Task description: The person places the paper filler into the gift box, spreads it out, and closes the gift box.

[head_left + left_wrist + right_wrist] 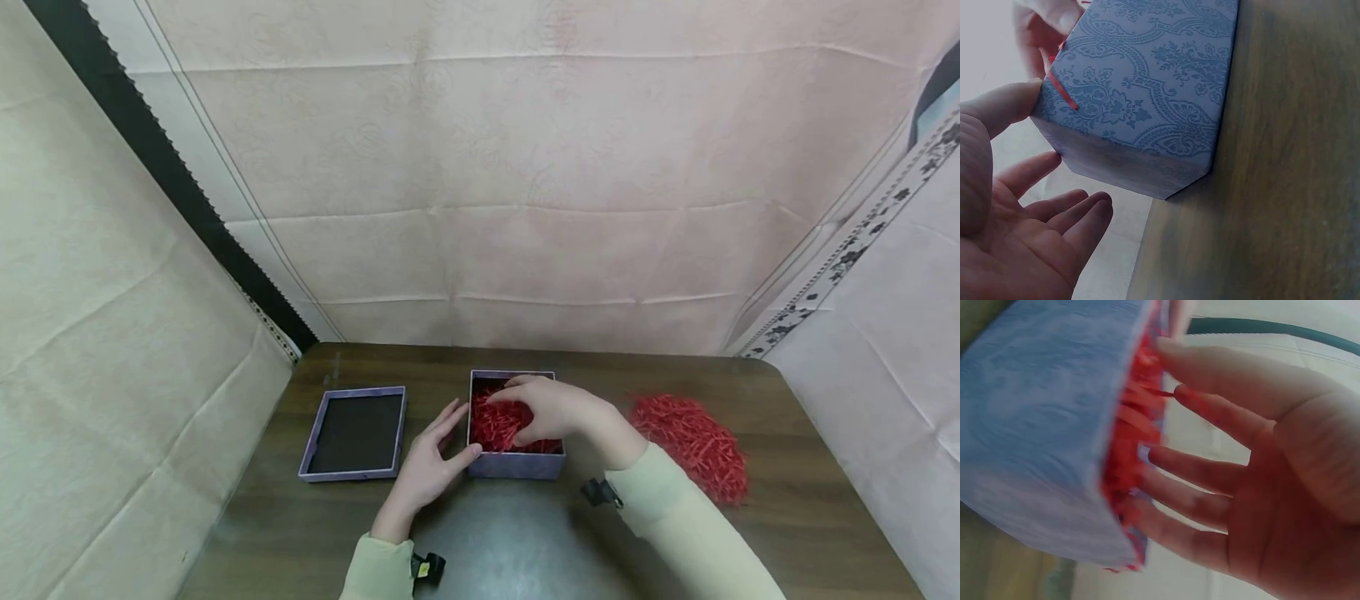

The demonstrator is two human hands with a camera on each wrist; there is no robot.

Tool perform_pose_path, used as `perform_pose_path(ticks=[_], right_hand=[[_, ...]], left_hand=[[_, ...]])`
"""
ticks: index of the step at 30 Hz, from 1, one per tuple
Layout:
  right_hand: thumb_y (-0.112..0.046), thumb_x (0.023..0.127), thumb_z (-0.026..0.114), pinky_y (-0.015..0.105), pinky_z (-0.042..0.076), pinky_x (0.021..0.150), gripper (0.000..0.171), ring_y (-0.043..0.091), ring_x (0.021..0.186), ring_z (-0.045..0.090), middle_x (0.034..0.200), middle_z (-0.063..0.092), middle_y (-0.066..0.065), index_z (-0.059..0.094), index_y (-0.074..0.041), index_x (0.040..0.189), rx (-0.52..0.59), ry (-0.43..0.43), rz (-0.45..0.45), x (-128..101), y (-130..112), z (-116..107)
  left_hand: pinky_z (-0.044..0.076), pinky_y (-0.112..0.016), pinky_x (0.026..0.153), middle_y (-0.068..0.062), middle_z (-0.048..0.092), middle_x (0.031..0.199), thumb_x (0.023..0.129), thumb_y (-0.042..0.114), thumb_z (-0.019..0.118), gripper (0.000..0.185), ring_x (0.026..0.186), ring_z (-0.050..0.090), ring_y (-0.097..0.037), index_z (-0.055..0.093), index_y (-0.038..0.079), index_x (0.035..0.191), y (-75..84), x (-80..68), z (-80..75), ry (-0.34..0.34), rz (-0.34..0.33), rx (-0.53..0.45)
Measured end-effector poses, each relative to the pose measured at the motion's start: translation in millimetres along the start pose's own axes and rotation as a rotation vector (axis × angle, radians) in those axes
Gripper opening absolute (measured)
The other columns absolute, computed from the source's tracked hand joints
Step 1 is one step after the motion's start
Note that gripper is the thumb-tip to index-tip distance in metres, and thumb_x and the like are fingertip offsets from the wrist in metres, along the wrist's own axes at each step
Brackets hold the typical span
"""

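Observation:
A purple patterned box point(517, 467) stands on the table, its inside filled with red shredded paper point(493, 427). My left hand point(427, 468) is at the box's left side. In the left wrist view its thumb touches the near top corner of the box point(1141, 81), while the other fingers spread loosely beside the side wall. Over the box opening reaches my right hand point(551, 408), palm down. In the right wrist view its fingers point(1191, 500) are spread, with their tips at the red shreds point(1125, 450) and no bundle in the palm.
Left of the box lies its shallow lid point(349, 477), dark inside and facing up. A loose pile of red shredded paper point(697, 450) sits to the right, beside my right forearm. Pale cloth point(525, 208) hangs behind the wooden table point(495, 550).

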State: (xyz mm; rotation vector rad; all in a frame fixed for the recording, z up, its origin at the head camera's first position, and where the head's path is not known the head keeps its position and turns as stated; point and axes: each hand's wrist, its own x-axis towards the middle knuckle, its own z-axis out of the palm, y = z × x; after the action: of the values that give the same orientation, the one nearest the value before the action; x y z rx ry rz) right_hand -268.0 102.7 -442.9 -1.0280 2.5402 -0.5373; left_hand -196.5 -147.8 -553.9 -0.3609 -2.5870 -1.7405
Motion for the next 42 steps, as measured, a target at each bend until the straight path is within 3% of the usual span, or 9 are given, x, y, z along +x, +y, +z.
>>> perform_pose_path(ticks=[6,11,16,21,26,30,34,38,42], right_hand=[[-0.031,0.088,0.090,0.054,0.054,0.107,0.063,0.033,0.132,0.059,0.151,0.056,0.016,0.068,-0.020,0.146,-0.029,-0.003,0.041,21,6,26],[-0.041,0.084,0.093,0.047,0.062,0.091,0.064,0.029,0.109,0.068,0.138,0.059,0.019,0.072,-0.019,0.140,-0.145,0.070,0.134,40,11,53],[-0.034,0.082,0.094,0.049,0.065,0.079,0.066,0.037,0.104,0.072,0.140,0.058,0.027,0.070,-0.013,0.140,-0.227,0.156,0.251,54,11,69],[-0.038,0.085,0.091,0.048,0.064,0.082,0.067,0.031,0.099,0.071,0.134,0.062,0.023,0.068,-0.011,0.141,-0.171,0.145,0.236,52,12,67],[-0.042,0.090,0.086,0.051,0.058,0.100,0.062,0.029,0.120,0.065,0.143,0.062,0.015,0.068,-0.017,0.144,-0.032,0.069,0.131,36,9,42],[-0.034,0.088,0.089,0.059,0.054,0.106,0.063,0.035,0.132,0.059,0.152,0.057,0.017,0.067,-0.017,0.145,0.010,0.065,0.085,22,2,22],[-0.016,0.080,0.096,0.054,0.061,0.094,0.068,0.033,0.123,0.063,0.150,0.058,0.016,0.070,-0.020,0.143,-0.023,0.063,0.128,15,-1,16],[0.000,0.081,0.090,0.043,0.064,0.082,0.064,0.026,0.109,0.067,0.142,0.061,0.016,0.073,-0.022,0.138,-0.150,0.027,0.177,22,0,30],[0.001,0.087,0.083,0.046,0.062,0.089,0.052,0.030,0.111,0.069,0.140,0.063,0.020,0.074,-0.019,0.135,-0.206,0.042,0.177,33,3,54]], left_hand=[[0.041,-0.055,0.118,-0.012,0.036,0.172,0.097,0.033,0.082,0.070,0.155,0.037,-0.037,0.055,0.013,0.158,-0.2,-0.4,-1.4,0.003,0.010,0.001],[0.042,-0.056,0.117,-0.015,0.036,0.171,0.097,0.033,0.082,0.070,0.155,0.038,-0.038,0.055,0.012,0.158,-1.7,0.1,-1.3,-0.001,0.025,-0.002],[0.042,-0.057,0.117,-0.017,0.037,0.170,0.098,0.034,0.080,0.069,0.154,0.039,-0.040,0.055,0.010,0.158,-3.4,0.6,0.0,0.004,0.032,0.001],[0.042,-0.054,0.118,-0.014,0.037,0.171,0.098,0.032,0.081,0.068,0.154,0.039,-0.037,0.056,0.012,0.157,-3.4,1.2,0.4,0.001,0.014,-0.002],[0.041,-0.054,0.118,-0.015,0.035,0.172,0.098,0.034,0.081,0.069,0.155,0.037,-0.037,0.055,0.012,0.158,-1.7,1.0,-0.9,-0.009,0.011,-0.003],[0.041,-0.055,0.118,-0.015,0.035,0.172,0.098,0.034,0.081,0.069,0.155,0.038,-0.037,0.055,0.014,0.159,-0.9,1.7,-1.5,-0.005,0.011,0.008],[0.041,-0.055,0.118,-0.015,0.035,0.172,0.098,0.034,0.081,0.070,0.155,0.037,-0.037,0.054,0.014,0.159,-0.2,2.9,-1.2,-0.004,0.016,0.012],[0.040,-0.054,0.119,-0.012,0.035,0.172,0.097,0.034,0.081,0.070,0.155,0.037,-0.036,0.055,0.014,0.159,-0.8,2.5,-1.0,0.001,0.014,0.006],[0.040,-0.053,0.119,-0.012,0.036,0.172,0.097,0.034,0.082,0.069,0.155,0.037,-0.036,0.056,0.015,0.158,-1.9,0.4,0.1,0.008,0.006,-0.001]])
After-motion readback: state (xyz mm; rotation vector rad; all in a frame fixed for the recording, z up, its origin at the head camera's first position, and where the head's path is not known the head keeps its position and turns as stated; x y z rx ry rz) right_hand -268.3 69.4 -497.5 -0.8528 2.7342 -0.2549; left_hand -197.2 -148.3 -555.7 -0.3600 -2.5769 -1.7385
